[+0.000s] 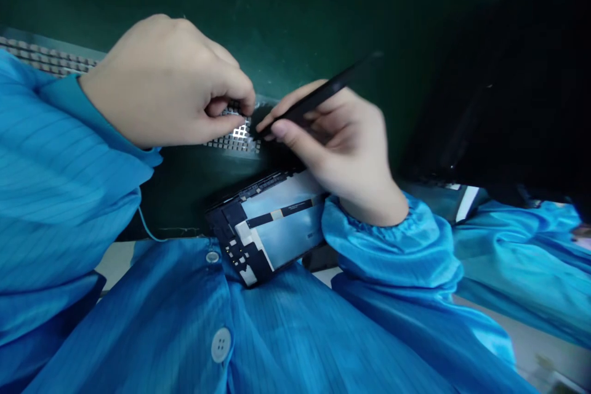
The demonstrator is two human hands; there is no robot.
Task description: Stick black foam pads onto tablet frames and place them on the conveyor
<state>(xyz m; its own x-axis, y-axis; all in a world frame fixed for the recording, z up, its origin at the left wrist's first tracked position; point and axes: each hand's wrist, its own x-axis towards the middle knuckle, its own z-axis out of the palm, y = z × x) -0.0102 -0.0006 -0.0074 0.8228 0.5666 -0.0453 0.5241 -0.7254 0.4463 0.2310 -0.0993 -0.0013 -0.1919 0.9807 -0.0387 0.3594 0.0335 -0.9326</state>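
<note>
Plainly smooth, slim black tool [332, 87], gripped slantwise in right hand [353, 138], lower end near gridded, part-glossy sheet [231, 140]. Left hand [168, 86] arched over sheet, knuckles up, thumb bent toward forefinger; cannot tell whether gripping. Flat, silvery-panelled phone [289, 243] lies tilted by edge of green table [314, 18].

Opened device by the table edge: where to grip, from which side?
I'd grip the opened device by its two long edges near its left end, coming from the person's left. It's a thin slab and that end is uncovered, while the right hand and its sleeve crowd the other. Its exposed inner face is toward the camera, so probably keep fingers off that.
</note>
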